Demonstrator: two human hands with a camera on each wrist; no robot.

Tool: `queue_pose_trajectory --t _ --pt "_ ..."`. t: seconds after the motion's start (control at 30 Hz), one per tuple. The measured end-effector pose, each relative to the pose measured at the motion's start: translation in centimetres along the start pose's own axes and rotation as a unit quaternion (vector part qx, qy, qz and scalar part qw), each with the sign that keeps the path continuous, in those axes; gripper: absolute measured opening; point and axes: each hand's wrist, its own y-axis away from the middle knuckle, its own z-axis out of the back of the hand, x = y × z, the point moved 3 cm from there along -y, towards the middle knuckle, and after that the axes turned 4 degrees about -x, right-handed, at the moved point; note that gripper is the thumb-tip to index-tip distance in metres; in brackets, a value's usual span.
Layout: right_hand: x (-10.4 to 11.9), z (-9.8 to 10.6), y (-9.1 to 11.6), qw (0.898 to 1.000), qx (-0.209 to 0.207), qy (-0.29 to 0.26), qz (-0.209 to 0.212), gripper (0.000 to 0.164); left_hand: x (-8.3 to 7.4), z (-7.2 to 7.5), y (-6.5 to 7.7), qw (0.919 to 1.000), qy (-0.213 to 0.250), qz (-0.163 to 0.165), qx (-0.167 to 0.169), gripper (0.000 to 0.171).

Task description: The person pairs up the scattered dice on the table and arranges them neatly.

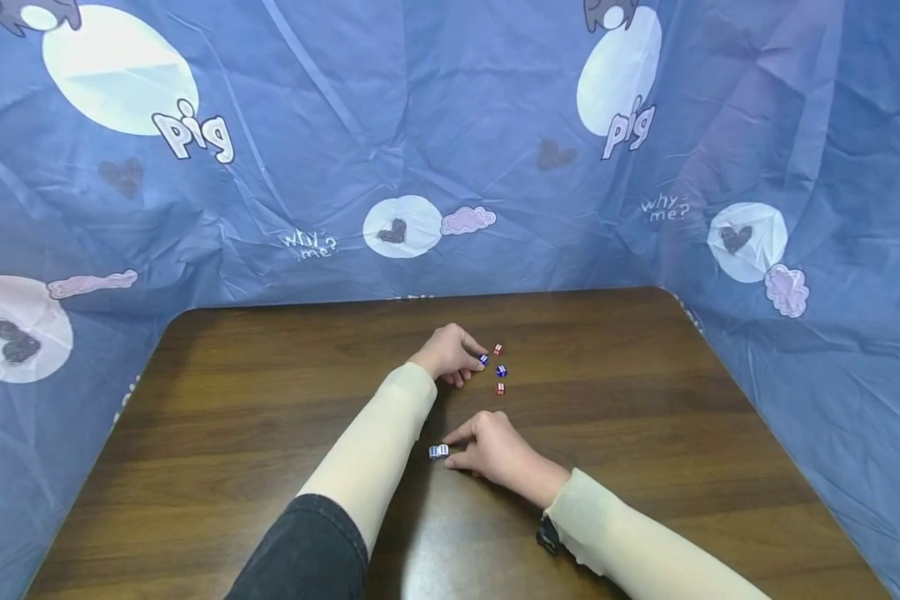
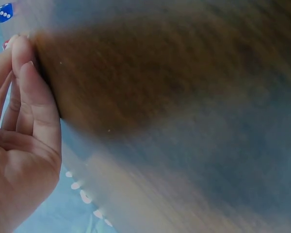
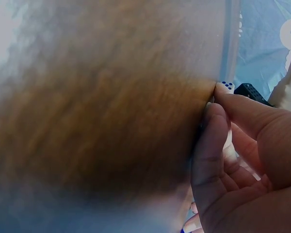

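Observation:
At the far middle of the table, my left hand (image 1: 450,354) pinches a blue die (image 1: 483,359) between thumb and index finger. Just right of it lie another blue die (image 1: 502,371), a red die (image 1: 498,349) behind and a second red die (image 1: 500,388) in front. In the left wrist view a blue die (image 2: 5,13) shows beyond the fingertips. Nearer the body, my right hand (image 1: 498,450) holds a white die (image 1: 444,450) with blue pips at its fingertips. A second white die (image 1: 433,452) sits against its left side.
All the dice are on a brown wood-grain table (image 1: 285,375) with rounded far corners. A blue printed cloth (image 1: 330,125) hangs behind and along its sides. The left forearm (image 1: 375,450) reaches across the table left of the white dice.

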Motion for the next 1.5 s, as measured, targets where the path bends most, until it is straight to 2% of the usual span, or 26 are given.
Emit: queue_pose_trajectory --t 0.27,0.47,0.83,1.17,1.5 --pt "0.1 0.0 -0.2 1.0 0.004 -0.003 -0.005 0.018 0.2 0.2 -0.1 1.0 0.006 0.004 -0.005 0.018" --pt "0.1 0.0 -0.3 1.0 0.013 -0.012 -0.016 0.018 0.2 0.7 0.5 0.9998 0.02 0.001 -0.008 0.016" --pt "0.2 0.0 -0.3 0.999 0.022 -0.021 -0.04 0.021 0.5 1.5 1.7 0.9999 0.003 -0.011 -0.011 0.016" --pt "0.0 -0.1 -0.1 0.998 0.031 -0.013 -0.056 0.022 0.8 2.0 3.5 0.9995 -0.008 -0.027 -0.015 0.013" --pt "-0.3 -0.2 -0.2 0.998 0.03 -0.016 -0.061 0.023 1.6 3.1 6.0 0.9987 0.001 -0.044 -0.028 0.012"
